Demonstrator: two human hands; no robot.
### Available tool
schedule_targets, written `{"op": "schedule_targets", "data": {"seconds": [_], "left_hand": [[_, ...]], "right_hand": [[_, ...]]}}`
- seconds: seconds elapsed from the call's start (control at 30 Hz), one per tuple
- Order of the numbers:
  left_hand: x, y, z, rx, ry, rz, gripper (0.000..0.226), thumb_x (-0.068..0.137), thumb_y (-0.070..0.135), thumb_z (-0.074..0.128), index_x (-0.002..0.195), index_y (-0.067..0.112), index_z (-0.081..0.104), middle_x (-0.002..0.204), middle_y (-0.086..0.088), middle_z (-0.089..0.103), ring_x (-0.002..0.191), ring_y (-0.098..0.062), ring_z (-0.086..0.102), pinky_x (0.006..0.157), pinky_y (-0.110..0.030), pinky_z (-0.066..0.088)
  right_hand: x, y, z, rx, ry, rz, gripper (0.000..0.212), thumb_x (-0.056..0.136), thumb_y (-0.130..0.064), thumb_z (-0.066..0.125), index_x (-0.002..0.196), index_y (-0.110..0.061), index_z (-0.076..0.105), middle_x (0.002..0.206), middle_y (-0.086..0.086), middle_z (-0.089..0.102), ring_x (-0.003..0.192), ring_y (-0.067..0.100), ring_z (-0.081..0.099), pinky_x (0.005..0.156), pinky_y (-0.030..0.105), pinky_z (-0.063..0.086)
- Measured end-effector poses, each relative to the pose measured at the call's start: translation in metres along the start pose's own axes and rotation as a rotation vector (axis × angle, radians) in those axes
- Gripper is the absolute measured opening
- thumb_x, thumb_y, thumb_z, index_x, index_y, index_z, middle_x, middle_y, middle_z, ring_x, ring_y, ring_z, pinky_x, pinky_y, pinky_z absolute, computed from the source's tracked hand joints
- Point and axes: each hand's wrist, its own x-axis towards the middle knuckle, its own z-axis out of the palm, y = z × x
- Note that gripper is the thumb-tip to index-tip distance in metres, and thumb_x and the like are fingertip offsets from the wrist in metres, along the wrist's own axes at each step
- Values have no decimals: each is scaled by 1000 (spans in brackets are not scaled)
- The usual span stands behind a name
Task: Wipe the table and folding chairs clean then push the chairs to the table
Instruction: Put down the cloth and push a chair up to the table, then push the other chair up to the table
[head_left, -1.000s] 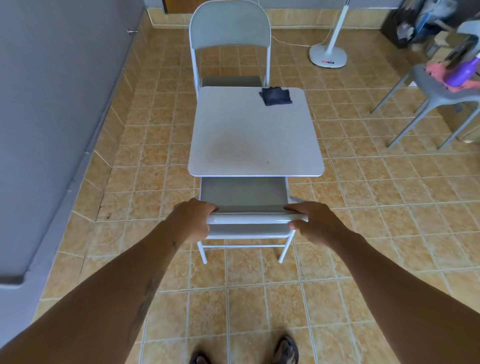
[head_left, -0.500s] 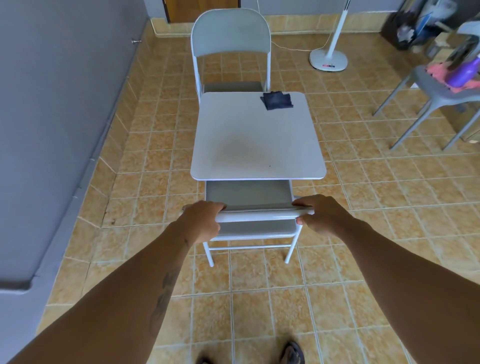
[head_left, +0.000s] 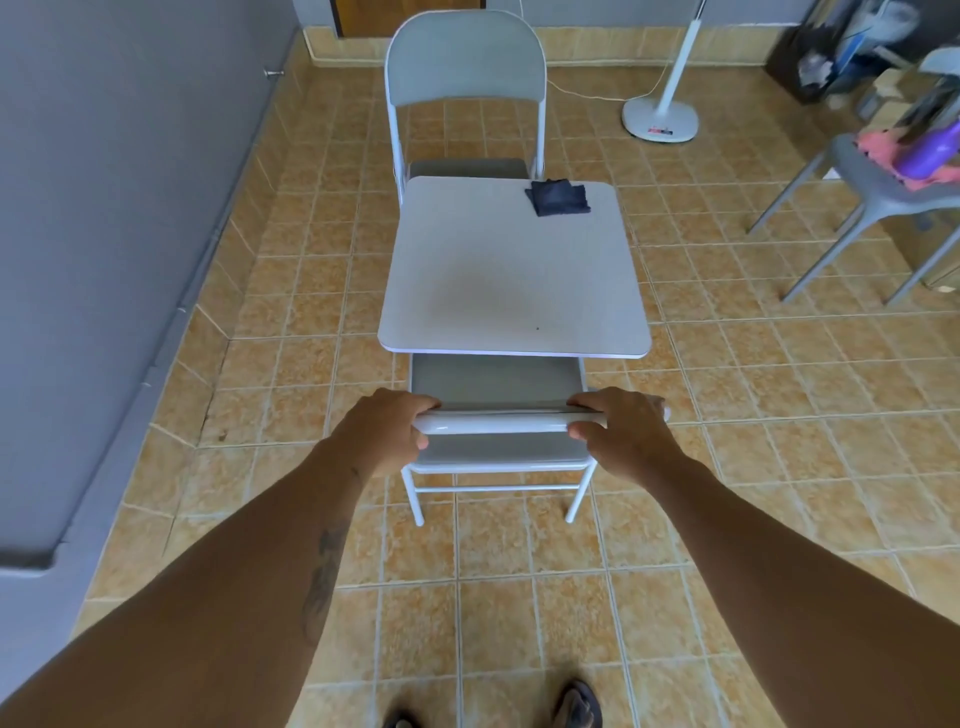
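Note:
A small white square table stands in the middle of the tiled floor. A folded dark blue cloth lies on its far right corner. The near grey folding chair sits with its seat partly under the table's front edge. My left hand and my right hand grip the two ends of its top back rail. A second grey folding chair stands at the far side, its seat tucked under the table.
A grey wall runs along the left. A white fan base stands at the back right. A grey plastic chair at the right carries a purple bottle and a pink cloth. My sandalled feet show at the bottom.
The near chair has slid a little forward towards the table with both hands on its rail, and the camera has followed.

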Motion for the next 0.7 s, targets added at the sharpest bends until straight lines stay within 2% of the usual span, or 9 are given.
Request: {"op": "schedule_targets", "data": {"seconds": [0.07, 0.2, 0.33, 0.43, 0.57, 0.63, 0.7], "left_hand": [[2, -4, -1, -22, 25, -20, 51, 85, 17, 67, 133, 33, 59, 124, -5, 67, 102, -29, 65, 84, -37, 54], [0, 2, 4, 13, 88, -34, 50, 88, 10, 60, 135, 26, 57, 124, -4, 65, 109, -29, 61, 88, -40, 53], [-14, -1, 16, 75, 91, -74, 49, 86, 5, 58, 132, 21, 56, 119, -4, 62, 109, -29, 59, 86, -43, 54], [-21, 2, 23, 79, 112, -120, 61, 82, 1, 58, 139, 18, 49, 127, -7, 58, 120, -30, 54, 91, -43, 54], [-31, 12, 28, 74, 26, -163, 70, 83, 8, 59, 149, 16, 36, 144, -7, 45, 137, -30, 38, 104, -44, 47], [-36, 17, 25, 88, 37, -165, 64, 86, 13, 58, 146, 15, 38, 144, -7, 43, 137, -30, 39, 105, -42, 46], [-33, 25, 10, 85, 104, -127, 50, 88, 14, 56, 137, 13, 48, 135, -7, 50, 127, -29, 49, 96, -38, 50]], "right_hand": [[5, -5, 0, 4, -36, -6, 30, 85, -36, 66, 116, -38, 67, 118, -7, 65, 111, 20, 55, 91, 36, 22], [11, -12, -3, 16, -74, 38, 33, 84, -35, 66, 117, -37, 66, 122, -3, 65, 111, 22, 55, 97, 39, 23], [0, -22, 8, -48, -103, 40, 39, 87, -40, 64, 125, -33, 62, 130, 0, 62, 120, 25, 52, 104, 43, 26], [-13, -17, 6, -22, -103, 63, 52, 90, -36, 64, 138, -25, 51, 144, 2, 50, 135, 23, 39, 110, 39, 26], [-27, -16, 7, -28, -114, 76, 58, 92, -31, 61, 145, -22, 41, 152, 0, 39, 142, 19, 27, 112, 33, 25], [-35, -20, 6, -33, -116, 76, 59, 92, -32, 60, 147, -23, 38, 154, -2, 35, 144, 17, 23, 114, 33, 22], [-32, -26, -5, 0, -77, 78, 59, 92, -33, 60, 146, -24, 40, 154, -4, 37, 143, 17, 28, 113, 32, 24]]}}
